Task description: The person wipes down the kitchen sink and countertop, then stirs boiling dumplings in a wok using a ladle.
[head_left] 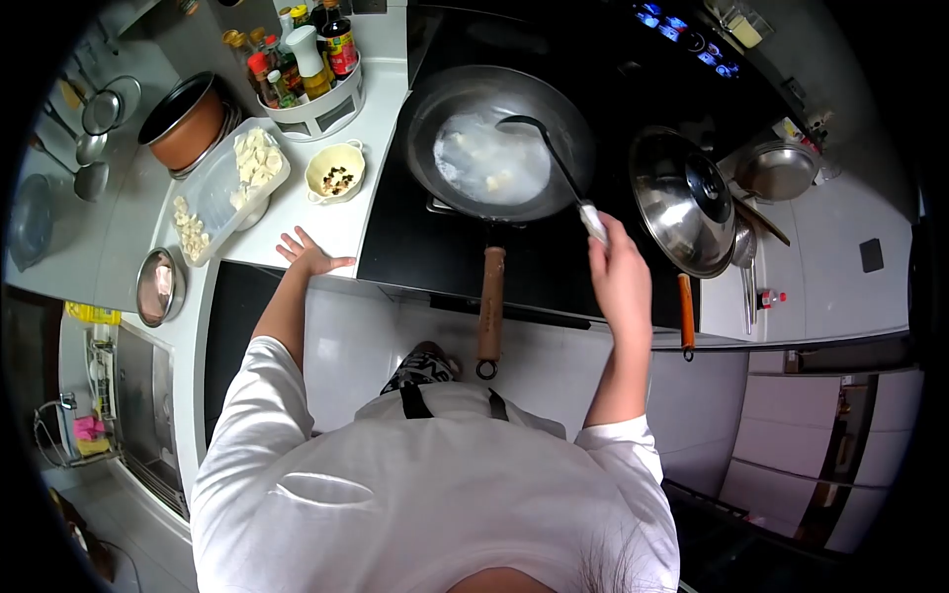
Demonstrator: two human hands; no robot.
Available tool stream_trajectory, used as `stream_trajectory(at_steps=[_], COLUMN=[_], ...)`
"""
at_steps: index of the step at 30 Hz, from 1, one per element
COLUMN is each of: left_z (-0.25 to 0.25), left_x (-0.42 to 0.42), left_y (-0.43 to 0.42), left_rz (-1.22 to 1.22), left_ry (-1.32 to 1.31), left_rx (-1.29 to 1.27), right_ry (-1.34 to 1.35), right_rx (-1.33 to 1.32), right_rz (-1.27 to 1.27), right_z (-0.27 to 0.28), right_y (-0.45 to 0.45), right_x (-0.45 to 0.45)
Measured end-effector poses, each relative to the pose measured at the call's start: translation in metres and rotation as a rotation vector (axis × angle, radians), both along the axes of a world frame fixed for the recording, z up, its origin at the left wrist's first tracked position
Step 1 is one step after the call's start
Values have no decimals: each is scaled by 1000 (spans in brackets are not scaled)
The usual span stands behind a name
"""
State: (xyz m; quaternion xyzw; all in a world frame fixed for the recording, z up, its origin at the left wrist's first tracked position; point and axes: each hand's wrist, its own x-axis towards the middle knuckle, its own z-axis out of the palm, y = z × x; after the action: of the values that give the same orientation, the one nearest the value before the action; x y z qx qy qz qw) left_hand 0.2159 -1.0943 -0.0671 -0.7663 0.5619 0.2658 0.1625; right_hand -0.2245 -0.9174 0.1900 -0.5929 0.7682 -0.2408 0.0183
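Note:
My right hand (623, 277) is closed around the white handle of a black ladle (560, 163), whose head dips into cloudy white liquid (484, 158). That liquid, with a few pale pieces in it, fills the bottom of a dark wok (423, 148) on the black stove. The wok's wooden handle (492, 296) points toward my body. On the white counter's front edge my left hand (311, 257) lies flat with fingers spread, holding nothing. Nearest to it is a cream bowl (354, 156) with small dark and reddish bits inside.
A clear plastic tray (222, 183) holds white pieces, beside a steel bowl (148, 314) with pinkish food. Behind stand an orange-brown pot (188, 133) and a rack (336, 114) of bottles. Right of the wok lie a domed lid (682, 208) and an orange-handled utensil (687, 316).

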Motion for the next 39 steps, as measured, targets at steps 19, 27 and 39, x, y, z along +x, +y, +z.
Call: stream_trajectory(at_steps=[19, 27, 39], left_z=[7, -5, 6], left_x=[-2, 1, -2], left_y=[3, 0, 4], left_rz=[-35, -22, -18], left_ry=[10, -17, -2], left_rx=[3, -5, -6], right_ry=[148, 213, 89], right_rx=[169, 99, -61], right_rz=[70, 97, 26], right_z=[9, -31, -59], right_y=[27, -31, -62], right_x=[11, 14, 1])
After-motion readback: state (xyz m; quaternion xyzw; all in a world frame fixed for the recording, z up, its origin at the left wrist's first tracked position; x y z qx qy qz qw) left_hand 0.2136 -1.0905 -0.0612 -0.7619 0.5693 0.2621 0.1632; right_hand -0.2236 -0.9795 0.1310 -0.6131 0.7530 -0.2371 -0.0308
